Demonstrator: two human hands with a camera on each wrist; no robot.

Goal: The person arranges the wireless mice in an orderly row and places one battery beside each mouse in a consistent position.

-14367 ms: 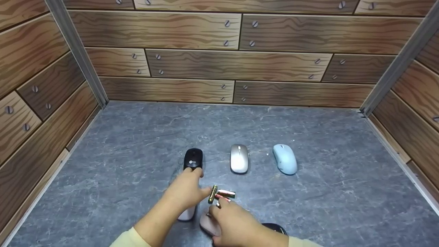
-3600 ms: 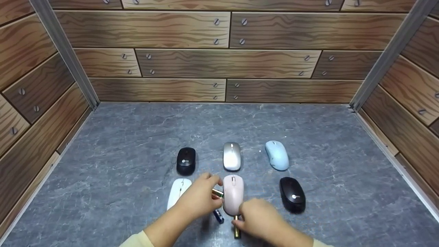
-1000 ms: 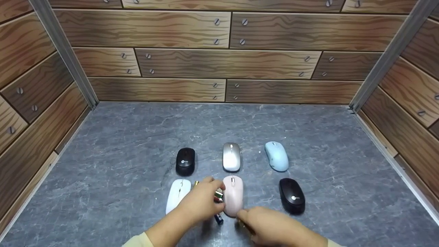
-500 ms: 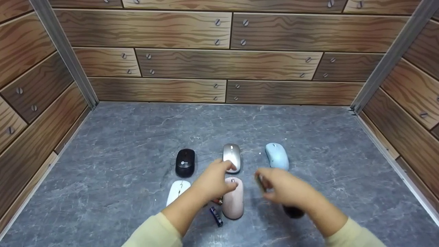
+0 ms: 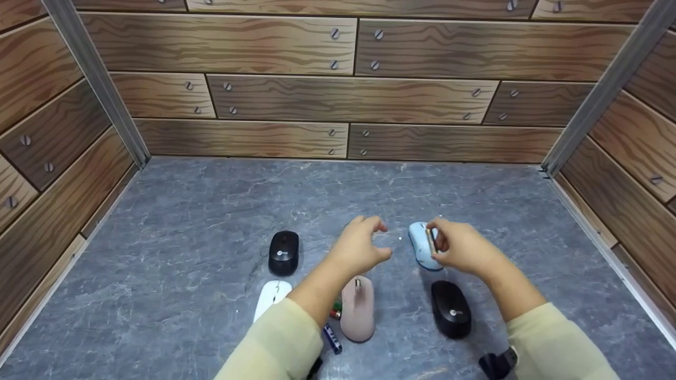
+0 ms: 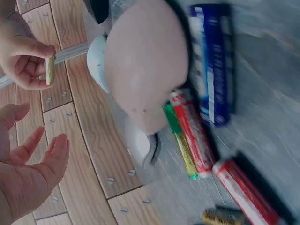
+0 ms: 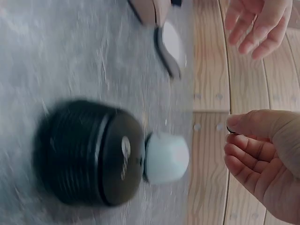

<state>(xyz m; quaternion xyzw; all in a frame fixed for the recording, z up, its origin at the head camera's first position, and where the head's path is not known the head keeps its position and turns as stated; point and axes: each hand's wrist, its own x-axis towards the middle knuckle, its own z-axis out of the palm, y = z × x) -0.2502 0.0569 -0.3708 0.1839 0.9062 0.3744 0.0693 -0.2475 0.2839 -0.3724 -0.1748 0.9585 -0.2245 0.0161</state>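
My right hand pinches a gold battery between thumb and fingertips; it overlaps the light blue mouse in the head view. To its left, my left hand has thumb and fingers spread, with nothing between them. That hand covers the silver mouse, which shows in the right wrist view. Loose batteries lie beside the pink mouse: a blue one, a red one, a green and gold one, another red one and a gold and black one.
One black mouse lies at the left, another black mouse at the right, nearer me than the blue one. A white mouse is partly behind my left sleeve. Wood-patterned walls enclose the grey marbled tabletop.
My right hand has carried the gold battery from beside the pink mouse forward and right to the light blue mouse. My left hand has left the batteries and moved forward and right, fingers spread.
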